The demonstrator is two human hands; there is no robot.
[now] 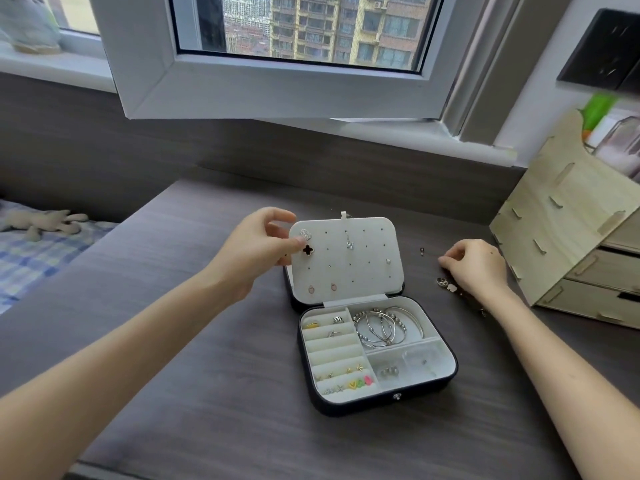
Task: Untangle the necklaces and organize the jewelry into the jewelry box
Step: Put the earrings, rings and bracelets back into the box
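Dark wood-grain desk [214,358] ran under both your forearms, and nearest you sat the open jewelry box [377,403], its black shell rimmed around pale lining. Its left side held ring rolls [332,348] with a few rings, small studs and bright yellow, green and pink pieces tucked in; silver bangles [388,325] lay in the upper right compartment, and a clear little bag [420,358] lay in the lower right one.

Beyond that stood the raised lid panel [346,261], dotted with holes. Your left hand [259,247] gripped its upper left corner, thumb pressed just beside the black clover earring [307,250] and the sparkly heart stud [306,234], fingers curled behind the panel. A small pendant [350,244] hung from the top hook, and two pink drops [322,288] sat along the bottom row.

Your right hand [474,265] rested on the desk to the right of the box, fingers drawn together over loose pieces [446,284]; I cannot tell whether they had actually pinched anything.

To do this step well, you needed the left hand to keep that panel braced upright, so a post could be pushed squarely through a free hole without flexing it. Picking one piece only would have avoided dragging neighbours along.

Farthest right stood a plywood drawer organiser [568,244].
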